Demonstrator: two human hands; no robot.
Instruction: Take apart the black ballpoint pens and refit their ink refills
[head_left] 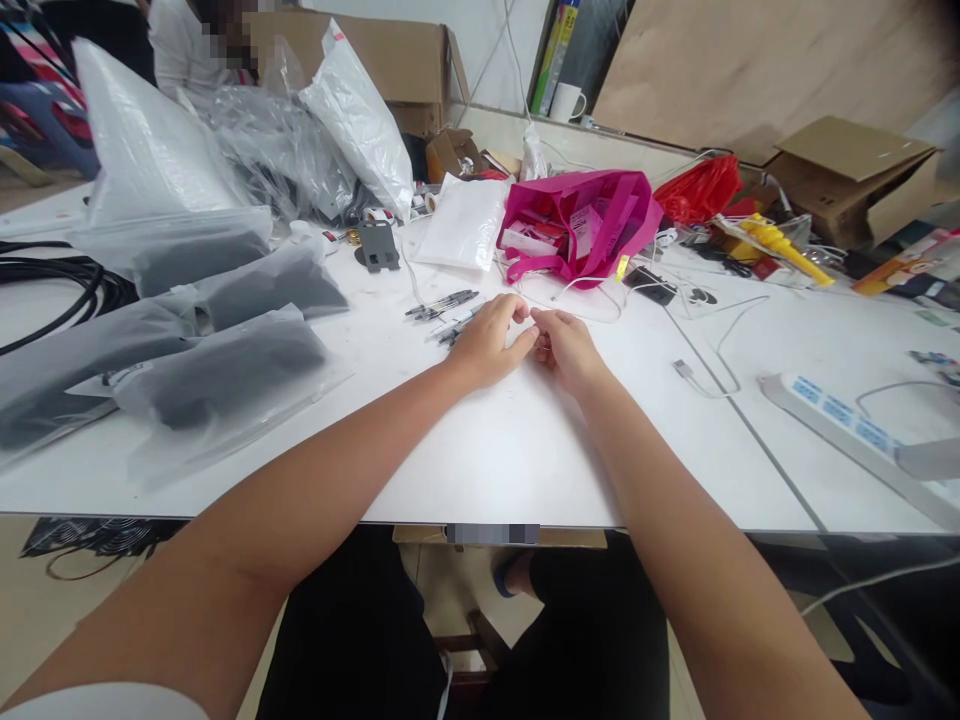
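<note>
My left hand [491, 342] rests on the white table [495, 450], its fingers curled and its thumb pointing toward my other hand. Just right of it, my right hand [566, 348] lies with bent fingers, the fingertips of both hands nearly meeting. Whether anything small is between the fingers of either hand is hidden. Several pens [442, 305] lie beside and behind my left hand, some partly covered by it. A pink bag [581, 225] with boxes inside stands open behind my hands, and a white plastic packet [463, 222] lies to its left.
Grey items in frosted bags [232, 365] and a black cable coil [67, 290] occupy the left. A power strip [847, 420] and a white cable [724, 350] lie right. Cardboard boxes [847, 180] and a red bag [697, 190] stand behind. A person [180, 50] sits at the back left.
</note>
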